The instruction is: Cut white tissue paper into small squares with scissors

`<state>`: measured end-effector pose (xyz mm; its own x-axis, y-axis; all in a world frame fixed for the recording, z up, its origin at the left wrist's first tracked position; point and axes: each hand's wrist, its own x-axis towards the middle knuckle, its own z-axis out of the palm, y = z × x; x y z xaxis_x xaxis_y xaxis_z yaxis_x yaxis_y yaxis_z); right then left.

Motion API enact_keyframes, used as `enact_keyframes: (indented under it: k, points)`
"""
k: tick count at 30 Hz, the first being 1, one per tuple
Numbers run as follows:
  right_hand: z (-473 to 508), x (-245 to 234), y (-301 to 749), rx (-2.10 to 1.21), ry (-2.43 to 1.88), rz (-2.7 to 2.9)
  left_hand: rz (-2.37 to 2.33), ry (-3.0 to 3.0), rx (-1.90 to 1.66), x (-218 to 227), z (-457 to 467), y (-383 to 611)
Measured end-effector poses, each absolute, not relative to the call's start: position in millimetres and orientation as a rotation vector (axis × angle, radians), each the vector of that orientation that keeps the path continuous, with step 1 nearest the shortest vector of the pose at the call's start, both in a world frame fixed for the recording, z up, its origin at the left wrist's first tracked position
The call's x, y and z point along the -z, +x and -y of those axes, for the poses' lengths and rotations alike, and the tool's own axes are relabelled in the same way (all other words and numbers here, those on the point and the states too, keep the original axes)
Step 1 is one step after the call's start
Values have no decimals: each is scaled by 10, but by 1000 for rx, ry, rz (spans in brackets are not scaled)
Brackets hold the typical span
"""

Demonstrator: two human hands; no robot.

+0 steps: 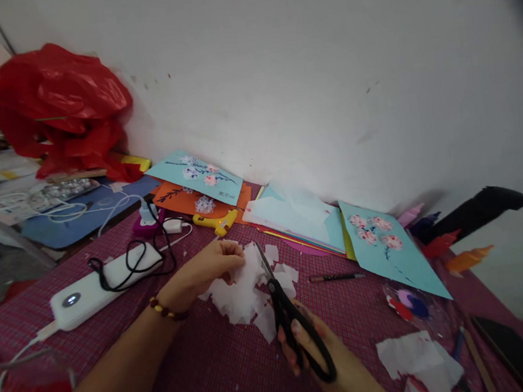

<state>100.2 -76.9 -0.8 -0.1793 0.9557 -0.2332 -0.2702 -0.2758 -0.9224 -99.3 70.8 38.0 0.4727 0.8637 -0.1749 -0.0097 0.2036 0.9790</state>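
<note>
My left hand (216,261) pinches a piece of thin white paper (252,261) above a loose heap of white paper pieces (240,299). In my right hand (313,341) are black-handled scissors (280,294), fingers through the loops. The blades point up and away from me, their tips at the right edge of the held paper. Whether the blades are cutting into it is too small to tell. Just beyond my left hand lies a yellow glue gun (217,221). A slim dark pen (337,277) rests to the right of the scissors.
Blossom-decorated blue cards (392,244) and stacked coloured sheets (292,217) line the wall. A white power bank (106,286) with cables lies left. Crumpled white paper (419,360) sits front right, near rolled coloured paper (469,258). A red plastic bag (62,105) stands back left.
</note>
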Motion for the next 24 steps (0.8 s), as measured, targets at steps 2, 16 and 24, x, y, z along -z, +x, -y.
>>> enact_keyframes:
  k: [2,16,24]
  points:
    - [795,0,1023,-1664,-1044,962,-901,1218,-812,-385,-717,-999]
    - [860,-1,1139,-1752,-945,960,-785,735,-1013,-405,-770,-1018]
    - [866,33,1114,-1796,-967,990,-769,780,-888,-307,-735,-946]
